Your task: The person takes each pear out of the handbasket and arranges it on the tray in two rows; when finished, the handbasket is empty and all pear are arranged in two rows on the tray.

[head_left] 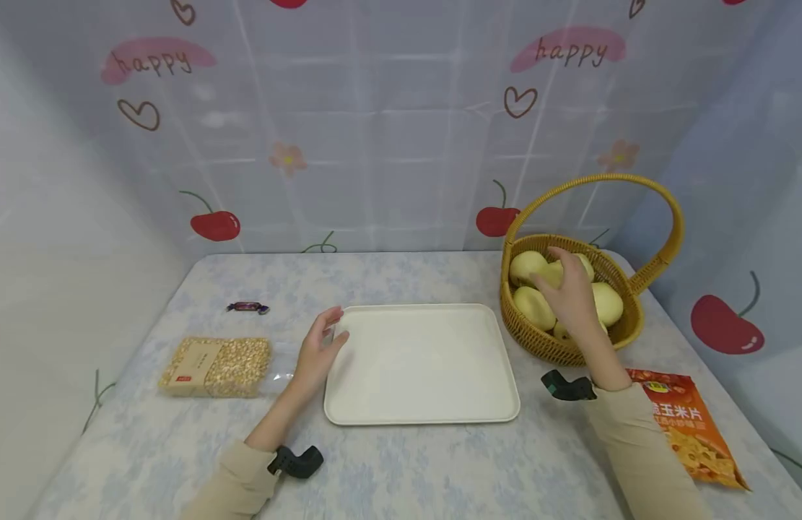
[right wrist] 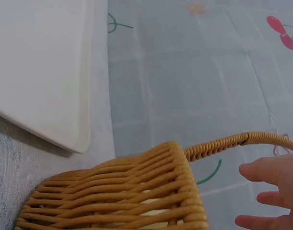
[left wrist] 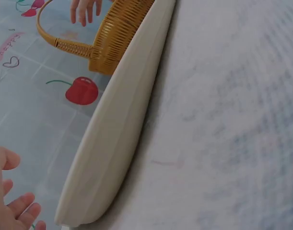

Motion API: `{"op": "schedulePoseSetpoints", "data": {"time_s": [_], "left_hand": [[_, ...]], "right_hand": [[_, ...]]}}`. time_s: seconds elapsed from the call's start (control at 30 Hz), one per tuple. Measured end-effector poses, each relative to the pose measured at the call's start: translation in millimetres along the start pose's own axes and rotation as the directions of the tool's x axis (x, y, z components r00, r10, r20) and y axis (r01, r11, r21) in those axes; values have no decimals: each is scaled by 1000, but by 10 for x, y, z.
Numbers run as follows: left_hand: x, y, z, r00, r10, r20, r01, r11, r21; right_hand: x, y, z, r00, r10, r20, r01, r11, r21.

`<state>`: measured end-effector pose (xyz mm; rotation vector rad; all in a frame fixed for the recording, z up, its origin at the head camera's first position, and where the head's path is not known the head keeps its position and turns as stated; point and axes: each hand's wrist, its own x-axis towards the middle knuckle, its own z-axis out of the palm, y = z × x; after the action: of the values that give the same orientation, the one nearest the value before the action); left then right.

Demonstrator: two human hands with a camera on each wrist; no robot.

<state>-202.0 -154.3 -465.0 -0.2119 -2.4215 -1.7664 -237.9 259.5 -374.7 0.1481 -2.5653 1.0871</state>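
- Right hand (head_left: 572,296): fingers spread, nothing gripped — it hovers over the round pale-yellow fruits (head_left: 533,308) inside the brown woven basket (head_left: 537,348) with an arched handle.
- Left hand (head_left: 317,354): fingers loosely parted, nothing held — at the left edge of the rectangular white tray (head_left: 420,365).
- The basket stands just beside the tray's far right corner.

Pale backdrop (head_left: 401,180) printed with red cherries (head_left: 215,226), brown hearts (head_left: 520,102), "happy" lettering (head_left: 160,63), blue-mottled white tabletop (head_left: 426,469)
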Motion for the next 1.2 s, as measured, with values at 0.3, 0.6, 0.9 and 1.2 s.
{"op": "schedulePoseSetpoints", "data": {"time_s": [0.3, 0.6, 0.9, 1.2], "left_hand": [[-94, -118, 51, 999, -47, -10, 47, 998, -31], [-145, 149, 5, 998, -54, 21, 55, 996, -65], [-93, 161, -4, 997, -66, 27, 67, 996, -66], [-76, -78, 97, 995, -83, -53, 79, 994, -75]], "right_hand": [[-17, 111, -95, 998, 39, -50, -34, 994, 102], [67, 266, -66, 996, 49, -70, -43, 995, 87], [104, 306, -118, 993, 100, -61, -95, 992, 79], [124, 414, -88, 992, 118, -41, -116, 992, 53]]}}
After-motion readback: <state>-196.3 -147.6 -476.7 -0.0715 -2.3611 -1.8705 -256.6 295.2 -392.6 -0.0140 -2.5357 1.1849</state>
